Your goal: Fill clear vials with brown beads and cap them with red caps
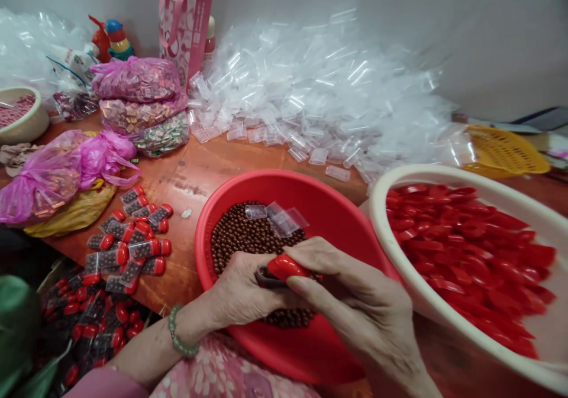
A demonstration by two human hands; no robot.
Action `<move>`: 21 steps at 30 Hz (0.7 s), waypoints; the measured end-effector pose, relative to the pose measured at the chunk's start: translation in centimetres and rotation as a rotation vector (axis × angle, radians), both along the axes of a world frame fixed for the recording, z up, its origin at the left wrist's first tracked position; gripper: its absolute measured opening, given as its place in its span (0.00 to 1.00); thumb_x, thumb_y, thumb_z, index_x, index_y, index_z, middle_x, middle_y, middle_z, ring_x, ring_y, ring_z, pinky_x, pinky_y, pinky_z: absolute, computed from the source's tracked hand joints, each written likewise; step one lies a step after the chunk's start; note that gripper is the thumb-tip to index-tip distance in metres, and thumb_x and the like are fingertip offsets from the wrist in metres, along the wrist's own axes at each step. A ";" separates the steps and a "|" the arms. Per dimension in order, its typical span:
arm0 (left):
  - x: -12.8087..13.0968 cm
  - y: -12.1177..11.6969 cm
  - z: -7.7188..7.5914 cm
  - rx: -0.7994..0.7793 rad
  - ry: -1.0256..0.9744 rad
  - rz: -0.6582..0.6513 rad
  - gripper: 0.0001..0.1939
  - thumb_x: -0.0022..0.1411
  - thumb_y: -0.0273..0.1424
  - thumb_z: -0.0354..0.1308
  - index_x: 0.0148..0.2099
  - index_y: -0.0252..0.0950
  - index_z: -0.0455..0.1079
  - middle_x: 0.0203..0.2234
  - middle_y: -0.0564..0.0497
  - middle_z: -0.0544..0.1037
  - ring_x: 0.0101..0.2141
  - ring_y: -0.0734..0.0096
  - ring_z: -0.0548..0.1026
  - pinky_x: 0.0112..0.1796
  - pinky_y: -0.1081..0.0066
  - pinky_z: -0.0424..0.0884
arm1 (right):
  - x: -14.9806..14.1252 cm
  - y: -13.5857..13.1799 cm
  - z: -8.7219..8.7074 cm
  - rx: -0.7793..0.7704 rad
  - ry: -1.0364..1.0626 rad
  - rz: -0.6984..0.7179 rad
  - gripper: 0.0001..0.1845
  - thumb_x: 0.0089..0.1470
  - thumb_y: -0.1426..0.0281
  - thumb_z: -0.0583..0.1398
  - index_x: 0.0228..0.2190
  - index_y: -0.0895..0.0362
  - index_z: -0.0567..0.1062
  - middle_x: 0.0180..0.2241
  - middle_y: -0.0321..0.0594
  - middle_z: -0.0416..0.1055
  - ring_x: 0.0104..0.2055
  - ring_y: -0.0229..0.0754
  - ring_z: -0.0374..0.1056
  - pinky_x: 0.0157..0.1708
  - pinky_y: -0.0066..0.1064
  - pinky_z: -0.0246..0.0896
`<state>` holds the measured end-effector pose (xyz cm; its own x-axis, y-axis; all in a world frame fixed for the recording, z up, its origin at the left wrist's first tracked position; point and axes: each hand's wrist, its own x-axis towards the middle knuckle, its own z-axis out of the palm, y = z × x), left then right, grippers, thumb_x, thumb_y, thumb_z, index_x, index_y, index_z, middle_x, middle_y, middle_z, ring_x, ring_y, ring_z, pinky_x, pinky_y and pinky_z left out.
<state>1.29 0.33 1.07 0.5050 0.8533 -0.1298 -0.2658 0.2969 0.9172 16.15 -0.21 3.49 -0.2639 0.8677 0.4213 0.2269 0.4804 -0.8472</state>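
Note:
My left hand [242, 288] is closed around a small clear tube [266, 278] filled with brown beads, held over the red basin [341, 214]. My right hand [355, 300] pinches a red cap [286, 266] against the end of that tube. The basin holds brown beads [239, 235] and a few empty clear tubes [277, 217]. A green bead bracelet [177, 332] sits on my left wrist.
A white basin [377, 209] of red caps [465, 256] stands at right. Several filled, capped tubes [131, 244] lie on the brown table at left. A heap of empty clear tubes [310, 96] lies behind, with pink bags [133, 81], a yellow basket [506, 149] and a pink gift bag [184, 22].

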 end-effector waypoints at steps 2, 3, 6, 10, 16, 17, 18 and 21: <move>-0.1 -0.2 -0.3 0.010 0.025 -0.012 0.16 0.49 0.33 0.67 0.22 0.31 0.64 0.20 0.59 0.60 0.23 0.82 0.57 0.25 0.79 0.57 | 0.0 0.0 0.0 0.021 -0.064 0.015 0.15 0.54 0.78 0.61 0.42 0.50 0.76 0.34 0.38 0.74 0.36 0.39 0.71 0.35 0.31 0.69; -0.2 -0.2 -0.4 0.007 0.036 -0.019 0.16 0.49 0.33 0.67 0.22 0.31 0.63 0.20 0.59 0.60 0.23 0.82 0.57 0.25 0.79 0.56 | 0.1 0.0 -0.1 0.028 -0.088 0.021 0.15 0.54 0.78 0.61 0.42 0.50 0.75 0.34 0.38 0.74 0.36 0.39 0.71 0.35 0.31 0.69; -0.2 -0.2 -0.7 -0.036 0.053 -0.043 0.16 0.49 0.33 0.67 0.22 0.31 0.63 0.19 0.59 0.60 0.23 0.82 0.56 0.24 0.78 0.56 | 0.5 0.0 -0.4 0.028 -0.133 0.025 0.16 0.55 0.78 0.60 0.43 0.50 0.74 0.36 0.38 0.74 0.37 0.39 0.71 0.36 0.30 0.69; -0.3 0.2 -1.0 -0.082 0.037 -0.073 0.13 0.48 0.33 0.66 0.25 0.31 0.67 0.20 0.59 0.61 0.23 0.82 0.58 0.27 0.78 0.58 | 0.5 0.0 -0.4 0.050 -0.231 0.039 0.16 0.55 0.78 0.59 0.44 0.51 0.73 0.37 0.38 0.73 0.38 0.38 0.71 0.36 0.28 0.69; -0.6 0.1 -1.6 -0.149 0.039 -0.128 0.16 0.46 0.37 0.68 0.23 0.31 0.67 0.19 0.60 0.62 0.23 0.82 0.58 0.26 0.78 0.58 | 0.6 0.0 -0.2 0.094 -0.403 0.063 0.12 0.58 0.77 0.57 0.44 0.53 0.71 0.37 0.38 0.73 0.37 0.36 0.71 0.35 0.24 0.69; -0.6 0.1 -1.7 -0.181 0.034 -0.142 0.17 0.46 0.38 0.69 0.23 0.31 0.67 0.18 0.60 0.62 0.23 0.81 0.59 0.26 0.78 0.58 | 0.6 0.0 -0.2 0.125 -0.447 0.067 0.12 0.59 0.75 0.57 0.45 0.54 0.70 0.38 0.40 0.73 0.37 0.37 0.71 0.35 0.25 0.69; -0.6 0.1 -1.7 -0.215 0.026 -0.154 0.17 0.46 0.39 0.68 0.23 0.31 0.67 0.18 0.60 0.63 0.23 0.81 0.59 0.26 0.77 0.58 | 0.6 0.0 -0.3 0.168 -0.504 0.071 0.12 0.59 0.72 0.57 0.46 0.55 0.69 0.38 0.42 0.73 0.38 0.39 0.72 0.36 0.27 0.69; -0.6 0.3 -1.8 -0.333 0.032 -0.177 0.17 0.45 0.40 0.68 0.26 0.31 0.70 0.17 0.58 0.67 0.21 0.79 0.63 0.25 0.76 0.60 | 0.2 0.0 -0.6 0.330 -0.714 0.055 0.30 0.57 0.53 0.57 0.51 0.63 0.65 0.40 0.53 0.73 0.40 0.48 0.71 0.36 0.37 0.69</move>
<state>0.68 0.64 -0.76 0.6317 0.6619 -0.4036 -0.1566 0.6187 0.7698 16.39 -0.25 2.89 -0.6064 0.7052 0.3675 0.6311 0.7079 -0.3170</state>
